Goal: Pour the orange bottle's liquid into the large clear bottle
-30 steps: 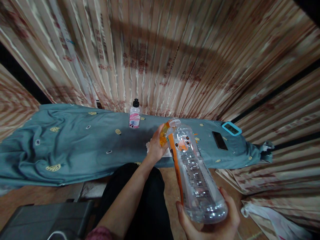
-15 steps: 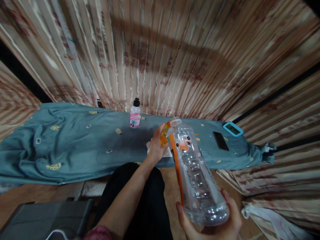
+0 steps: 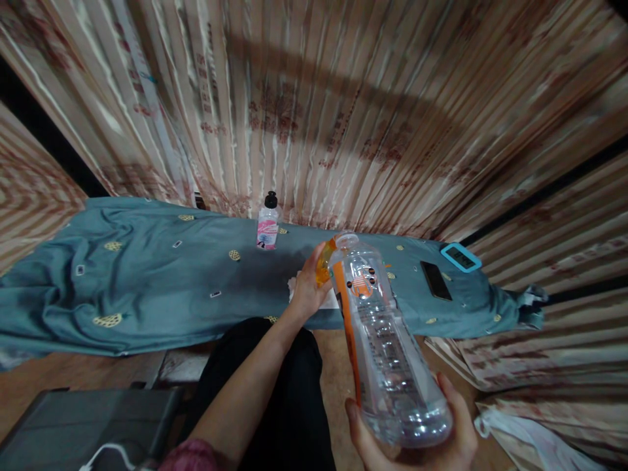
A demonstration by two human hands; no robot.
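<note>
My right hand (image 3: 417, 432) is wrapped around the base of a large clear plastic bottle (image 3: 387, 347) with an orange and white label. The bottle is tilted, its neck pointing away from me. At its mouth, my left hand (image 3: 310, 288) grips a small translucent orange container (image 3: 324, 261); its full shape is hidden by my fingers and the bottle. Whether the two touch, I cannot tell. Below my left hand lies a white tissue (image 3: 330, 301), partly covered.
A blue-green cloth with pineapple prints (image 3: 161, 281) covers the long narrow surface. On it stand a pink-labelled bottle (image 3: 267, 229) with a black cap, a dark phone (image 3: 436, 280) and a blue-framed digital clock (image 3: 461, 258). Striped curtains (image 3: 304, 98) hang close behind. A grey case (image 3: 93, 425) sits lower left.
The whole view has shifted slightly. Both hands keep their grips, with the large bottle and orange container in nearly the same pose.
</note>
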